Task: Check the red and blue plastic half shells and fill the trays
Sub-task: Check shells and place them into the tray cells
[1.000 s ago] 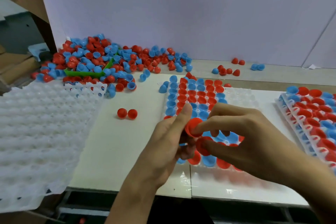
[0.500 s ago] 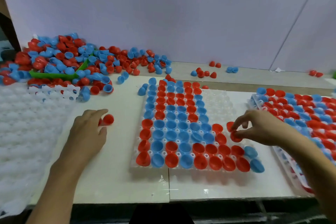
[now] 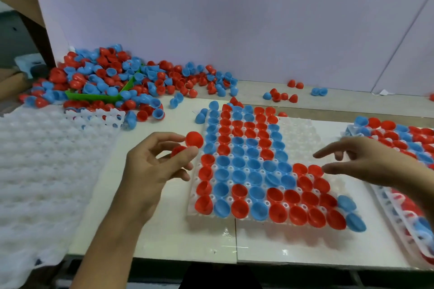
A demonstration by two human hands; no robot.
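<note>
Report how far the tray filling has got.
Done: the right tray looks full, and the middle tray is filled except its far right pockets. In hand: the left hand pinches two red shells; the right hand is open above the tray. Left: those pockets, the empty tray at left, and the loose pile.

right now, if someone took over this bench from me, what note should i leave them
Left hand: holds two red shells in its fingertips, beside the middle tray.
Right hand: open, holding nothing, fingers over the tray's bare right side.
Middle tray: left columns and near rows filled with red and blue shells; the far right pockets are bare.
Right tray: looks full.
Left: place the two red shells, fill the bare pockets from the pile at the back left, then start on the empty trays on the left.
</note>
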